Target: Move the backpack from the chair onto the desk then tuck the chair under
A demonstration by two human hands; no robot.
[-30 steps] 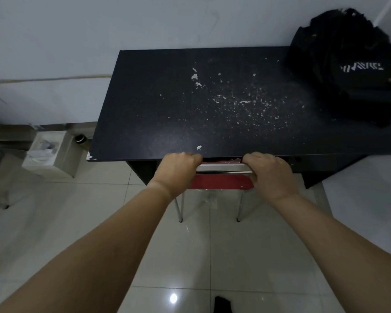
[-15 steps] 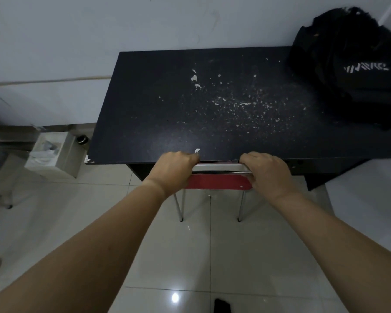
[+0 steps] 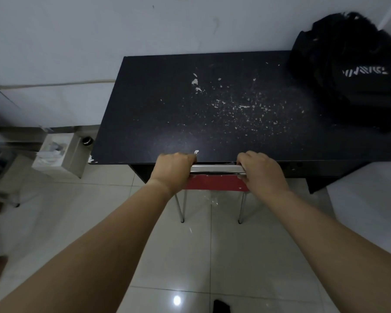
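Black backpack lies at the far right corner of the dark, chipped desk, against the white wall. The left hand and right hand are closed around the chrome top rail of the red chair at the desk's near edge, over pale glossy floor tiles.

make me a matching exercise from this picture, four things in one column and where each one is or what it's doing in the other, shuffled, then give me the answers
Things
1. backpack
2. left hand
3. chair backrest
4. white box

Places or states
A. red panel just below the desk's front edge
B. on the floor, left of the desk
C. gripping the left end of the chrome top rail
D. on the desk's far right corner, by the wall

Pairs: 1-D, 2-C, 3-A, 4-B
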